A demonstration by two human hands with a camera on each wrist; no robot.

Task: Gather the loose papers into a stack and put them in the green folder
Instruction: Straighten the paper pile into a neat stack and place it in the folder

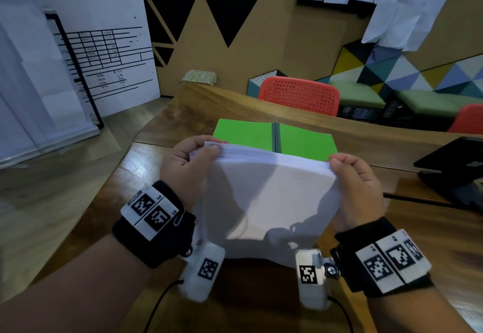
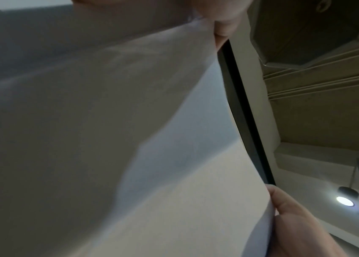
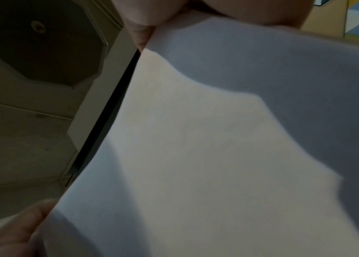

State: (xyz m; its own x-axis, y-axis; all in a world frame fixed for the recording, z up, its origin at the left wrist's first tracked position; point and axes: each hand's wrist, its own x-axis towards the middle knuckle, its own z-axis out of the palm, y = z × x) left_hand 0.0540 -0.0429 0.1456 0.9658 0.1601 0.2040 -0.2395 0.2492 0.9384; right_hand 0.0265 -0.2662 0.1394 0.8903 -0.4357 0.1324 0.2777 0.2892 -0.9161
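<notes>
Stack [image 1: 264, 196]: pinched at far corners by left hand [image 1: 183, 168] and right hand [image 1: 358, 188]. Folder [image 1: 300, 141]: open flat on surface, just beyond both grips, spine pointing away.

Desk [image 1: 261, 107]: brown wood with a glossy top and a curved far edge.
Chairs: one red perforated chair [image 1: 300, 94] behind the desk, another red chair [image 1: 467, 119] at the right edge.
Dark device [image 1: 454, 162]: black, lying on the desk at the right.
Whiteboard [image 1: 104, 45]: left, on a black stand, ruled with lines and tables.
Wall panel [image 1: 230, 16]: tan with black triangles.
Hanging sheets [image 1: 392, 5]: white, top right.
Ceiling lamp [image 2: 345, 201]: round, lit, seen from the left wrist.
</notes>
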